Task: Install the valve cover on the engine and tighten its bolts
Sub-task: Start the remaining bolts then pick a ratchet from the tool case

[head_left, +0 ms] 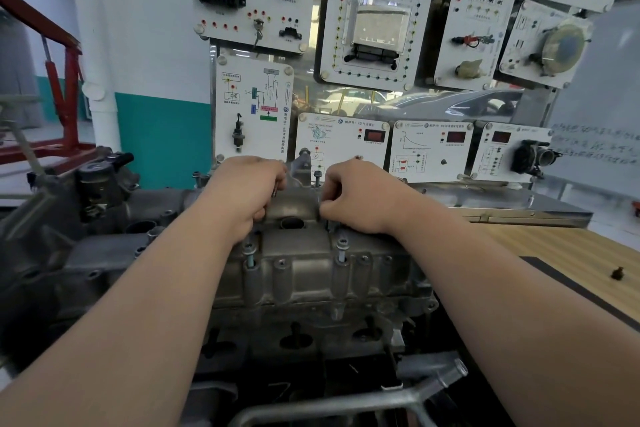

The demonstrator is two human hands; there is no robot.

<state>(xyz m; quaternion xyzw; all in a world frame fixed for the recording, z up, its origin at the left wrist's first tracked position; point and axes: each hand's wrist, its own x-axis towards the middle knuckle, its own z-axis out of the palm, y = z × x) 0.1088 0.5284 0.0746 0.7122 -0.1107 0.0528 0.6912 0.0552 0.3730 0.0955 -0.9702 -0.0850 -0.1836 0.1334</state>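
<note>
Grey valve cover (pixel 304 274) seated on engine (pixel 104 253), two near-edge bolts (pixel 341 248) standing proud of their holes. Left hand (pixel 252 191) and right hand (pixel 356 196), fingers curled, at the cover's far end, pinching left bolt (pixel 274 191) and right bolt (pixel 319 208) respectively. Wooden bench (pixel 554 246) to the right, bearing one small dark part (pixel 616 273).

One wide-angle camera, worn on the person's head, looks forward and down from close above the engine (pixel 90 253), which fills the lower frame, and faces the wall of training panels (pixel 375 28) just behind.
</note>
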